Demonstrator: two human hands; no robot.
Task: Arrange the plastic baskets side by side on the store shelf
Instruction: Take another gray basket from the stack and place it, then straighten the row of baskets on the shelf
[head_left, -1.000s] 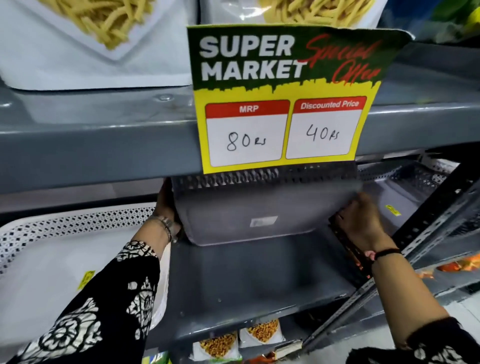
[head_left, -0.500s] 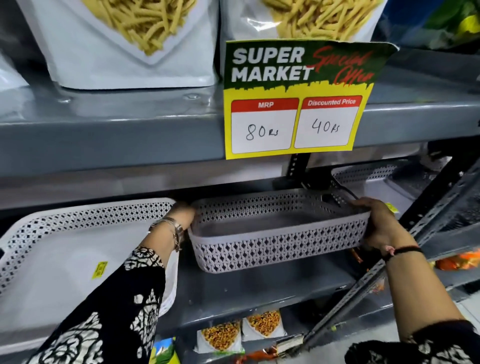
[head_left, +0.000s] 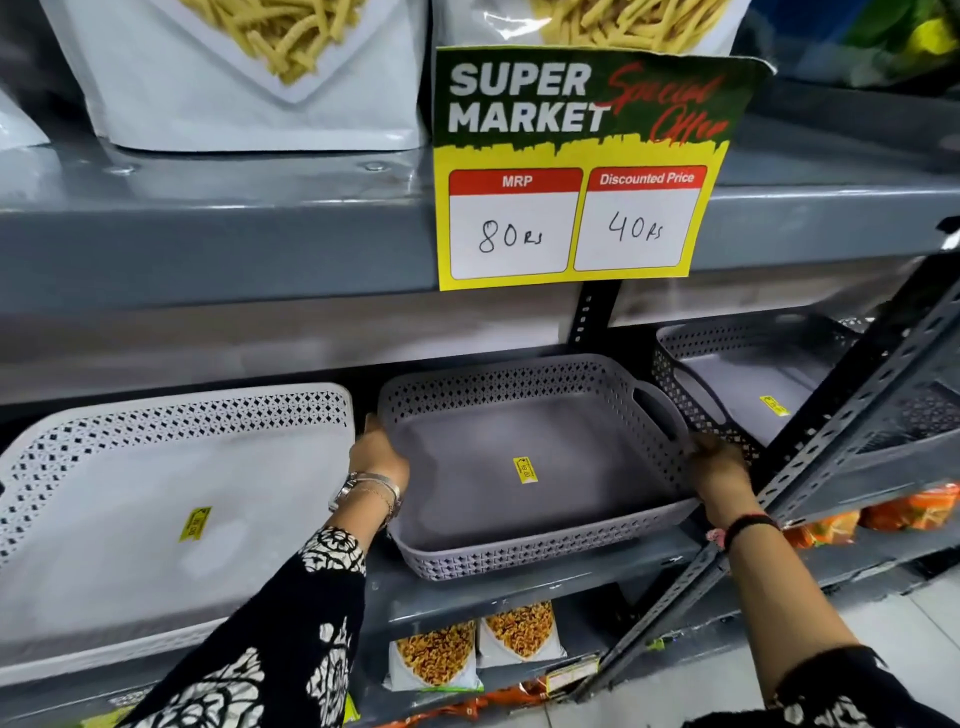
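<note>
A grey perforated plastic basket (head_left: 530, 558) with a yellow price sticker inside rests on the grey shelf (head_left: 524, 590), tipped so its inside faces me. My left hand (head_left: 376, 452) grips its left rim and my right hand (head_left: 719, 462) grips its right side below the handle. A larger white perforated basket (head_left: 171, 499) stands just left of it, also tipped toward me. Another grey basket (head_left: 737, 364) sits to the right, partly hidden behind a slanted metal upright.
A yellow and green price sign (head_left: 582, 171) hangs from the upper shelf edge (head_left: 208, 249), low over the baskets. White snack bags (head_left: 249, 73) stand above. A diagonal slotted upright (head_left: 810, 478) crosses at the right. Snack packets (head_left: 475, 649) fill the lower shelf.
The grey basket came down from an upright tilt under the sign onto the shelf, its inside now facing me. Both hands stayed on its sides. My view rose and pulled back.
</note>
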